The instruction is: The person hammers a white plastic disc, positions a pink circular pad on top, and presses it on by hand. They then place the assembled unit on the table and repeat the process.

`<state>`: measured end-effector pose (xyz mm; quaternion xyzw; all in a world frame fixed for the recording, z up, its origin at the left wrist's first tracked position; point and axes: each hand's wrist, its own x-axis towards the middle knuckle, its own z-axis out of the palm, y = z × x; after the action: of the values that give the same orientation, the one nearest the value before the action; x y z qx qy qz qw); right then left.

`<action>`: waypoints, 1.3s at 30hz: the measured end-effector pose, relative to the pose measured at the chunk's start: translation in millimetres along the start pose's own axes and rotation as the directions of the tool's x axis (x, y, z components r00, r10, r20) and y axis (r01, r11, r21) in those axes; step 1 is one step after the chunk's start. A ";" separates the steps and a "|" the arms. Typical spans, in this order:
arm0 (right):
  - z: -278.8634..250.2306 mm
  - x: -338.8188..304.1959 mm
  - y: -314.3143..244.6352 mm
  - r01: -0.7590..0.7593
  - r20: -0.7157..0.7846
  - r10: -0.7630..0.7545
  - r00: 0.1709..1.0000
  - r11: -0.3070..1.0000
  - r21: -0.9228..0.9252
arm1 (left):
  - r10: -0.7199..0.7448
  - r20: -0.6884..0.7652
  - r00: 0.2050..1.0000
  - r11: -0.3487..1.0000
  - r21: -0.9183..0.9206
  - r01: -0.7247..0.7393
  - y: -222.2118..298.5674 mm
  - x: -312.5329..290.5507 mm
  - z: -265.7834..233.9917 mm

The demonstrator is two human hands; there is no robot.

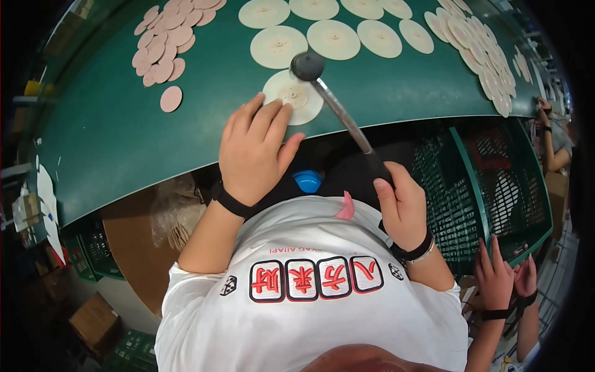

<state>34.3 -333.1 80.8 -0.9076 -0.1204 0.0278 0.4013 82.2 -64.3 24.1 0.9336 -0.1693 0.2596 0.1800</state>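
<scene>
My right hand [404, 204] is closed round the dark grip of a mallet [344, 115] with a metal shaft and a round black head. The mallet's head hovers over or rests at the upper right rim of a cream disc [297, 93]; I cannot tell whether they touch. That disc lies near the front edge of the green table [204, 133] and has a small raised centre. My left hand [255, 139] lies on the disc's left side with its fingers stretched out, holding nothing.
Cream discs [333, 39] lie in rows at the back. Small pink discs [170, 31] are heaped at the left, with one pink disc [171, 99] apart. More pale discs [474, 46] pile up at the right. Below stands a green crate [465, 204], with another person's hands [496, 273] beside it.
</scene>
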 end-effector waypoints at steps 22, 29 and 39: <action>28.2 7.0 24.8 0.008 -0.001 -0.008 1.000 0.995 -0.101 | 0.053 0.128 0.990 0.997 -0.061 -0.045 12.0 -2.6 -8.0; 8.6 19.6 25.7 -0.097 0.083 0.093 0.992 0.995 0.037 | 0.137 0.240 0.961 0.943 -0.328 -0.052 13.4 12.2 -23.5; 13.7 -11.0 26.6 0.039 -0.141 -0.061 0.988 0.987 -0.154 | 0.066 0.292 0.954 0.997 0.026 -0.077 5.1 10.9 -20.9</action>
<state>26.9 -343.2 51.4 -0.9315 -0.1155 -0.0579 0.3401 80.1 -62.3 48.1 0.9580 -0.2228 0.1288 0.1265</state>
